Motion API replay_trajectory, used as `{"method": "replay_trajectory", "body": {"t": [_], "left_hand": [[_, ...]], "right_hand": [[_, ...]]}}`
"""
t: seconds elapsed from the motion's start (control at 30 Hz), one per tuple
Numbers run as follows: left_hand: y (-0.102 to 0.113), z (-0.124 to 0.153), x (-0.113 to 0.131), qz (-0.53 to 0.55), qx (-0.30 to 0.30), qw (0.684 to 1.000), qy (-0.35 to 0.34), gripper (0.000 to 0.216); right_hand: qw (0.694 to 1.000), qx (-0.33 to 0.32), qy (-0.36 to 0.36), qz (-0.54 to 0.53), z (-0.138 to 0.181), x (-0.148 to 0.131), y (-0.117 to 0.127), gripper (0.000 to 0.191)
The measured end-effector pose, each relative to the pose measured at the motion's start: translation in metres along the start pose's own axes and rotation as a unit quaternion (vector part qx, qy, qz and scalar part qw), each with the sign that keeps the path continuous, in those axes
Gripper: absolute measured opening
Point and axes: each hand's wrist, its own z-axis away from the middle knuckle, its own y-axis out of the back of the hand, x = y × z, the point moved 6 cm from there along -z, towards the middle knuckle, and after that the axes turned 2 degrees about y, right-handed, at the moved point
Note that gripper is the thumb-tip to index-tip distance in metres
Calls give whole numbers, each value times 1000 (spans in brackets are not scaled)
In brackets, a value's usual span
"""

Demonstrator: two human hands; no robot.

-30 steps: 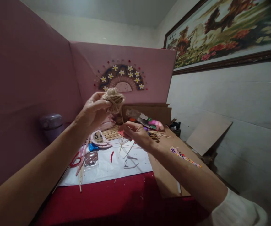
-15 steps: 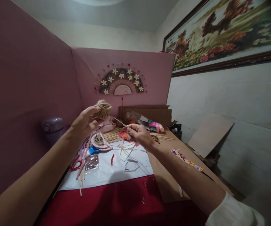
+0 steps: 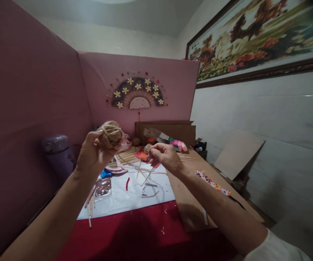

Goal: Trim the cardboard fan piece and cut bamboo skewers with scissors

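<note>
I'm watching through the head camera: the left hand (image 3: 92,154) and right hand (image 3: 165,157) are both showing bare. The left forearm (image 3: 53,221) is showing uncovered right down to the near left edge. At the near right corner a white sleeve (image 3: 276,248) is coming into view, plain cloth, its edge sitting loosely around the arm.
</note>
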Motion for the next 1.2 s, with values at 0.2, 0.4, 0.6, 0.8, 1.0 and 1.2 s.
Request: {"method": "replay_trajectory", "body": {"t": [0.2, 0.4, 0.6, 0.8, 1.0, 1.2], "left_hand": [[-9, -1, -1, 28, 4, 1000, -5, 13], [-21, -3, -1, 64, -7, 998, -6, 15], [-31, -1, 2, 64, -20, 998, -17, 14], [-4, -2, 10, 22, 36, 998, -54, 16], [59, 2, -36, -209, 127, 968, 54, 25], [100, 19, -91, -378, 101, 909, 147, 36]], "right_hand": [[991, -58, 51, 110, 3, -1, -15, 24], [979, -84, 48, 177, 8, 9, -48, 45], [992, -112, -24, -44, 3, 28, -77, 30], [991, -106, -81, -19, 11, 13, -52, 21], [984, -135, -113, 41, 15, 16, -12, 20], [978, -93, -143, 123, 14, 52, 15, 15]]}}
